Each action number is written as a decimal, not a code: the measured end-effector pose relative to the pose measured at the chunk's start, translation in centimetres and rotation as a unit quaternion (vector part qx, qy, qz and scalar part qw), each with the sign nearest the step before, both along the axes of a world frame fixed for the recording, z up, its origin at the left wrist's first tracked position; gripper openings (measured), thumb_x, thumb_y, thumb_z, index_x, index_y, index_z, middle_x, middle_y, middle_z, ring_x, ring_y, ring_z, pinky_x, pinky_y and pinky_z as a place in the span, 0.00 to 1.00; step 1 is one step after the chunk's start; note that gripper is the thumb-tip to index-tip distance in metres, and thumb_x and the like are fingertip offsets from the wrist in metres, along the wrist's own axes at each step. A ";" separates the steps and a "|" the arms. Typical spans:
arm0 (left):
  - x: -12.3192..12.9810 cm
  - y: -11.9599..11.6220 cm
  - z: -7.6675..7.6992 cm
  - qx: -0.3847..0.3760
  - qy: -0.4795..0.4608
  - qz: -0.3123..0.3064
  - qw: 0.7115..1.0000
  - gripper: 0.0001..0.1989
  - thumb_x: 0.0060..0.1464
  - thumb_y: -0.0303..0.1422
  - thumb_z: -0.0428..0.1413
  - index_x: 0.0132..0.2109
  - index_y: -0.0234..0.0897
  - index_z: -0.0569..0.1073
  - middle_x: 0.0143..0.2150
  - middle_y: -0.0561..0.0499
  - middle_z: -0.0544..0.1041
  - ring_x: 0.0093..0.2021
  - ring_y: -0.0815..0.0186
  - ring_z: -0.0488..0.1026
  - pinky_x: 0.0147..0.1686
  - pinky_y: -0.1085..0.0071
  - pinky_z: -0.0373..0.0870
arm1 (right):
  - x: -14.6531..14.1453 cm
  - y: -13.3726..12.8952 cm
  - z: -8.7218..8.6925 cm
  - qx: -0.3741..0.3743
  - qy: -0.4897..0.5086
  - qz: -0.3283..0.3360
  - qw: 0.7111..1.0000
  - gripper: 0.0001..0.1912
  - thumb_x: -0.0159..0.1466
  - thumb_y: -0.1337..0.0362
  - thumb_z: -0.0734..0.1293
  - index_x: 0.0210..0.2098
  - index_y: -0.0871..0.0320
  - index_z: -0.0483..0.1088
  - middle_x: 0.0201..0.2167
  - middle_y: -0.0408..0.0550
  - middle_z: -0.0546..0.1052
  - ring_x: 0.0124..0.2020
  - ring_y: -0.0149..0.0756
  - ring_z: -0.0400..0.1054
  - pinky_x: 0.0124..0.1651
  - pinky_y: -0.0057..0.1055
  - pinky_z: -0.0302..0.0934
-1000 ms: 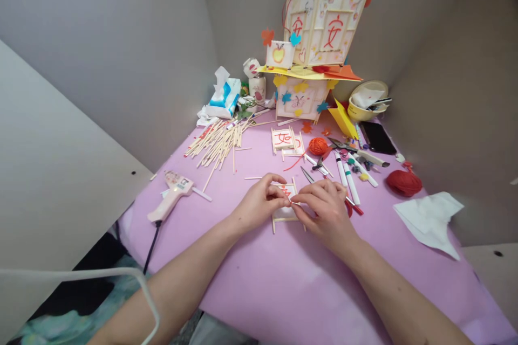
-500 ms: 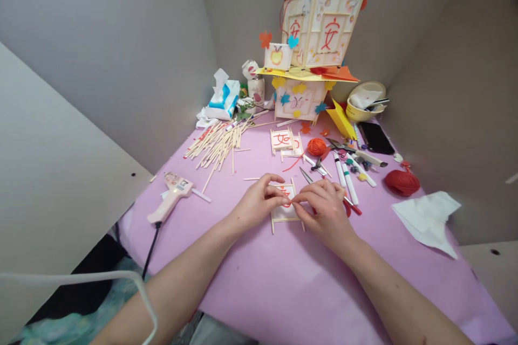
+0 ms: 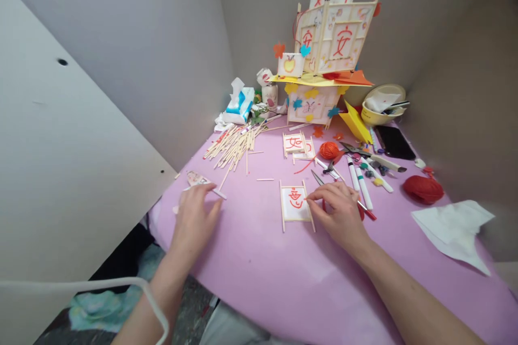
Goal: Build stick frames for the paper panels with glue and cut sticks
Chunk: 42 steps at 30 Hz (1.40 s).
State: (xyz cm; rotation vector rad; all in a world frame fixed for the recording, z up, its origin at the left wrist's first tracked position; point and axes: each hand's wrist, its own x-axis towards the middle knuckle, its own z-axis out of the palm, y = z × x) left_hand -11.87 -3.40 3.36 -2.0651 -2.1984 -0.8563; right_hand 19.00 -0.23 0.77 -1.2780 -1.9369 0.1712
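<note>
A small wooden-stick frame (image 3: 294, 211) with a red character on white paper lies flat in front of me. My right hand (image 3: 338, 213) is at its right edge, thumb and index finger pinched on a thin bit of red yarn (image 3: 306, 199). My left hand (image 3: 195, 218) is over the pink glue gun (image 3: 197, 178) at the left, thumb and fingers apart, hiding its handle. Whether the palm touches the gun cannot be seen.
Loose sticks (image 3: 232, 145) lie beyond the glue gun. A decorated paper tower (image 3: 313, 102) stands at the back, with two small frames (image 3: 294, 143) before it. Scissors (image 3: 318, 178), markers (image 3: 363, 188), orange yarn (image 3: 329, 150), red yarn ball (image 3: 423, 188) and a phone (image 3: 394, 142) are at the right.
My left hand has left the small frame and moved left to the glue gun. My right hand remains beside the frame. The whole view has shifted slightly.
</note>
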 end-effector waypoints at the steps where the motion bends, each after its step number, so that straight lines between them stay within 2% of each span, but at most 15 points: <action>1: -1.7 -0.4 -0.2 -0.001 0.054 0.053 0.997 0.19 0.53 0.38 0.52 0.50 0.35 0.69 0.50 0.41 0.71 0.54 0.51 0.64 0.55 0.55 0.58 | 0.0 0.0 -0.1 0.001 0.001 0.003 1.000 0.04 0.59 0.64 0.67 0.28 0.52 0.72 0.32 0.40 0.75 0.40 0.37 0.63 0.45 0.39 0.44; 3: -4.4 -0.5 -0.6 -0.050 0.114 0.157 0.980 0.25 0.54 0.41 0.50 0.55 0.33 0.66 0.52 0.36 0.67 0.54 0.45 0.63 0.51 0.52 0.60 | -0.2 -0.1 -0.3 0.003 0.003 0.008 1.000 0.04 0.59 0.64 0.67 0.28 0.52 0.72 0.32 0.40 0.75 0.40 0.37 0.63 0.45 0.39 0.44; 4: -5.3 -0.3 -0.8 -0.084 0.128 0.180 0.972 0.27 0.54 0.42 0.49 0.57 0.32 0.64 0.53 0.35 0.66 0.54 0.44 0.63 0.50 0.52 0.61 | -0.2 -0.2 -0.4 0.004 0.004 0.011 1.000 0.04 0.60 0.64 0.67 0.28 0.52 0.72 0.32 0.40 0.75 0.40 0.37 0.63 0.46 0.39 0.44; 8: -6.6 1.3 -1.1 -0.178 0.143 0.144 0.963 0.30 0.53 0.39 0.47 0.60 0.26 0.60 0.53 0.33 0.67 0.54 0.47 0.65 0.51 0.57 0.61 | -0.3 -0.1 -0.7 0.011 0.002 0.016 1.000 0.05 0.60 0.63 0.66 0.28 0.52 0.72 0.32 0.41 0.75 0.40 0.37 0.63 0.46 0.39 0.45; 11: -6.0 2.3 -1.1 -0.205 0.151 0.127 0.959 0.28 0.52 0.35 0.47 0.58 0.25 0.61 0.50 0.32 0.69 0.51 0.49 0.68 0.49 0.60 0.63 | -0.1 0.1 -0.8 0.014 0.001 0.011 1.000 0.06 0.60 0.62 0.65 0.28 0.52 0.72 0.32 0.42 0.75 0.40 0.37 0.64 0.46 0.39 0.45; 16: -5.3 2.3 -0.6 -0.216 0.118 0.154 0.957 0.21 0.50 0.33 0.46 0.50 0.27 0.67 0.45 0.32 0.73 0.43 0.48 0.72 0.39 0.61 0.65 | 0.2 0.2 -0.8 0.002 0.013 0.000 1.000 0.05 0.60 0.64 0.66 0.28 0.53 0.72 0.31 0.41 0.75 0.40 0.38 0.63 0.47 0.39 0.44; 20: -3.1 0.7 0.6 -0.152 -0.016 0.132 0.979 0.19 0.52 0.42 0.48 0.45 0.34 0.69 0.38 0.42 0.75 0.37 0.55 0.72 0.32 0.66 0.63 | 0.2 0.1 -0.7 -0.009 0.020 0.001 1.000 0.05 0.60 0.64 0.66 0.28 0.53 0.71 0.32 0.41 0.75 0.41 0.38 0.63 0.47 0.39 0.43; 22: -0.8 -0.2 1.3 -0.181 -0.138 0.082 0.970 0.21 0.53 0.47 0.48 0.41 0.34 0.70 0.29 0.48 0.73 0.29 0.61 0.70 0.27 0.69 0.61 | 0.1 0.0 -0.7 -0.010 0.019 0.002 1.000 0.05 0.60 0.64 0.65 0.28 0.53 0.71 0.32 0.42 0.75 0.41 0.38 0.62 0.48 0.39 0.43; 23: 0.6 -0.6 1.5 -0.195 -0.217 0.047 0.955 0.21 0.52 0.48 0.48 0.42 0.34 0.70 0.26 0.51 0.72 0.26 0.64 0.68 0.26 0.71 0.61 | 0.0 0.0 -0.7 -0.010 0.017 0.004 1.000 0.05 0.61 0.63 0.65 0.28 0.54 0.71 0.32 0.42 0.75 0.41 0.38 0.62 0.47 0.39 0.43; 25: 3.3 -1.2 1.6 -0.238 -0.346 -0.019 0.907 0.22 0.51 0.47 0.50 0.45 0.34 0.70 0.25 0.54 0.70 0.23 0.68 0.65 0.23 0.74 0.59 | -0.1 -0.1 -0.6 -0.016 0.017 0.011 1.000 0.06 0.61 0.64 0.64 0.28 0.54 0.71 0.32 0.43 0.76 0.41 0.38 0.62 0.47 0.39 0.43; 27: 5.6 -1.4 1.4 -0.271 -0.414 -0.060 0.867 0.22 0.50 0.46 0.51 0.45 0.33 0.70 0.26 0.53 0.70 0.21 0.71 0.64 0.21 0.75 0.57 | -0.2 -0.3 -0.6 -0.028 0.020 0.018 0.999 0.06 0.61 0.64 0.64 0.28 0.54 0.71 0.32 0.43 0.76 0.41 0.37 0.62 0.47 0.39 0.43; 29: 7.2 -1.4 1.0 -0.291 -0.427 -0.080 0.852 0.21 0.51 0.45 0.52 0.43 0.32 0.71 0.27 0.53 0.71 0.21 0.72 0.64 0.21 0.76 0.57 | -0.3 -0.3 -0.6 -0.041 0.022 0.023 0.999 0.06 0.61 0.65 0.64 0.28 0.54 0.71 0.31 0.42 0.76 0.41 0.37 0.62 0.47 0.39 0.43; 32: 8.5 -1.2 0.5 -0.301 -0.402 -0.086 0.860 0.20 0.51 0.47 0.52 0.39 0.32 0.71 0.27 0.51 0.73 0.21 0.71 0.66 0.21 0.75 0.59 | -0.3 -0.3 -0.8 -0.051 0.023 0.027 0.998 0.07 0.61 0.65 0.65 0.27 0.54 0.71 0.30 0.42 0.75 0.41 0.37 0.62 0.45 0.38 0.43; 36: 8.9 -1.3 0.1 -0.299 -0.356 -0.084 0.881 0.20 0.51 0.48 0.51 0.33 0.33 0.70 0.28 0.50 0.74 0.22 0.69 0.68 0.22 0.74 0.62 | -0.3 -0.1 -1.1 -0.064 0.026 0.035 0.997 0.07 0.61 0.65 0.65 0.27 0.54 0.71 0.30 0.43 0.75 0.40 0.38 0.62 0.44 0.38 0.43; 42: 9.0 -1.4 -0.4 -0.313 -0.324 -0.097 0.888 0.21 0.53 0.49 0.48 0.34 0.33 0.70 0.28 0.49 0.75 0.22 0.67 0.71 0.22 0.73 0.63 | -0.2 0.0 -1.2 -0.078 0.029 0.034 0.996 0.06 0.60 0.65 0.65 0.27 0.54 0.71 0.30 0.42 0.75 0.41 0.37 0.62 0.44 0.38 0.43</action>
